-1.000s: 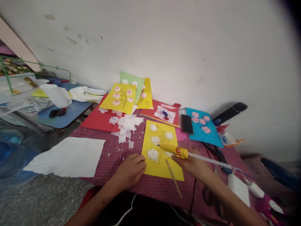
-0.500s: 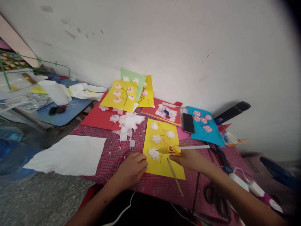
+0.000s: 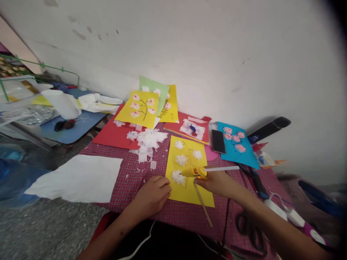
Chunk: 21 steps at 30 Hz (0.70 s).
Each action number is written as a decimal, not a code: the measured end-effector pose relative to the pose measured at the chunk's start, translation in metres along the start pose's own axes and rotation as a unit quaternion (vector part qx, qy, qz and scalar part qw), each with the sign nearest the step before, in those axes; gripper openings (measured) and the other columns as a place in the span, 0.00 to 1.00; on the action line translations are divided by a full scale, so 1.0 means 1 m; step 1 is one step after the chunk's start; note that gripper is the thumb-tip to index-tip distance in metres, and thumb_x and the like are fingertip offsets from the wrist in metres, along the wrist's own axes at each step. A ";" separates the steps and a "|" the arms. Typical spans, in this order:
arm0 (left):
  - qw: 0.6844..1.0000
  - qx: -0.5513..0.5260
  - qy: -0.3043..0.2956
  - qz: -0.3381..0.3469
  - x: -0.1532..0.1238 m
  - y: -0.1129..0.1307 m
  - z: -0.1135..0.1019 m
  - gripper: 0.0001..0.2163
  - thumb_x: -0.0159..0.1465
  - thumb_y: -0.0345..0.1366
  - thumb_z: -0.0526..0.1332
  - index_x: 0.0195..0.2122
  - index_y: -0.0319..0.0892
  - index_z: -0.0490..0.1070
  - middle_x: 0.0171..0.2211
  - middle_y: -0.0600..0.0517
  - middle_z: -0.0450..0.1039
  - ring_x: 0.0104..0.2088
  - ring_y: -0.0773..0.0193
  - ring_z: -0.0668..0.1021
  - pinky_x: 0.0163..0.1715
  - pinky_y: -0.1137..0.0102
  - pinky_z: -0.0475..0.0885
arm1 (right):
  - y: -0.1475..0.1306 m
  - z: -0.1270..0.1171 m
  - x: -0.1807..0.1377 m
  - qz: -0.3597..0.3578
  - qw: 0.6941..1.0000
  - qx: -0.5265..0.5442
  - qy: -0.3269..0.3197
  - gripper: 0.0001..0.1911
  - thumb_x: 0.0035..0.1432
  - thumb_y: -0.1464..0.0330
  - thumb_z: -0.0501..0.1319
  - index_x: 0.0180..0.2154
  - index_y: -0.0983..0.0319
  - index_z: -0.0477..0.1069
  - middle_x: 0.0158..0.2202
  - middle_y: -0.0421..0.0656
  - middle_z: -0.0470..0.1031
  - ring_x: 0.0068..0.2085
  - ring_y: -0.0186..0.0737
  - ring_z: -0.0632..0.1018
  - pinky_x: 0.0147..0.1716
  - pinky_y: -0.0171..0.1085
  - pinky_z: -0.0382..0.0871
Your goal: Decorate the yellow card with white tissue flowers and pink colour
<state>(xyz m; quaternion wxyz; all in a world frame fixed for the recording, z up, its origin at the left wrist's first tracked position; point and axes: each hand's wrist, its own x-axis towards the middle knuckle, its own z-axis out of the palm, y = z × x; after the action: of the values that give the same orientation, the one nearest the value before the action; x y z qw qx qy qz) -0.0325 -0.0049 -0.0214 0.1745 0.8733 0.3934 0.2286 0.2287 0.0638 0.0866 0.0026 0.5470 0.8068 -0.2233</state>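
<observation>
My right hand (image 3: 217, 183) grips a yellow glue gun (image 3: 193, 172) with a small orange light and a long white glue stick (image 3: 222, 168) jutting from its back. The nozzle points left, at the lowest white paper flower (image 3: 178, 177) on a yellow sheet (image 3: 195, 196). Several ruffled white flowers and a drawn stem are on that sheet. My left hand (image 3: 154, 193) rests at the sheet's left edge, fingers lying close together with nothing visible in them. A thin wooden stick (image 3: 203, 204) lies across the sheet's lower part, just below the glue gun.
White paper scraps (image 3: 150, 141) lie on the checked cloth (image 3: 127, 180). A white sheet (image 3: 78, 178) is at left. Finished flower pictures (image 3: 138, 108) lean by the wall. A phone (image 3: 218, 141), a blue picture (image 3: 235, 155), black scissors (image 3: 251, 231) and a power strip (image 3: 314, 234) are at right.
The glue gun's nozzle has shifted slightly left relative to the lowest flower, and my right hand moved with it. My left hand stays at the sheet's edge. The view has tilted a little.
</observation>
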 end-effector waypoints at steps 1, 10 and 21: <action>1.000 0.000 0.002 0.000 0.000 0.000 0.000 0.06 0.71 0.29 0.57 0.42 0.41 0.74 0.45 0.48 0.75 0.46 0.57 0.74 0.51 0.58 0.71 | 0.001 0.001 0.000 -0.001 1.000 -0.010 -0.011 0.12 0.59 0.63 0.61 0.40 0.55 0.82 0.33 0.42 0.83 0.32 0.43 0.80 0.31 0.36 0.65; 0.990 -0.075 0.119 -0.029 -0.007 -0.005 -0.003 0.07 0.71 0.30 0.56 0.45 0.42 0.74 0.44 0.47 0.77 0.45 0.58 0.76 0.49 0.60 0.73 | 0.008 0.005 0.002 -0.028 0.999 0.000 -0.016 0.12 0.60 0.64 0.60 0.41 0.56 0.81 0.36 0.44 0.84 0.34 0.44 0.80 0.33 0.37 0.66; 0.988 -0.056 0.135 -0.041 -0.009 -0.003 -0.009 0.08 0.70 0.31 0.57 0.44 0.44 0.76 0.45 0.47 0.77 0.46 0.57 0.77 0.49 0.58 0.73 | 0.012 0.007 0.003 -0.021 1.000 0.001 -0.006 0.11 0.59 0.63 0.61 0.40 0.55 0.81 0.35 0.43 0.83 0.34 0.44 0.80 0.33 0.37 0.66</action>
<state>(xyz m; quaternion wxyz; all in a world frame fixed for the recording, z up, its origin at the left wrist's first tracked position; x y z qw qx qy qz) -0.0444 -0.0093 -0.0177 0.1775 0.8065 0.4349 0.3589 0.2364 0.0679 0.0749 0.0026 0.5284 0.8181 -0.2272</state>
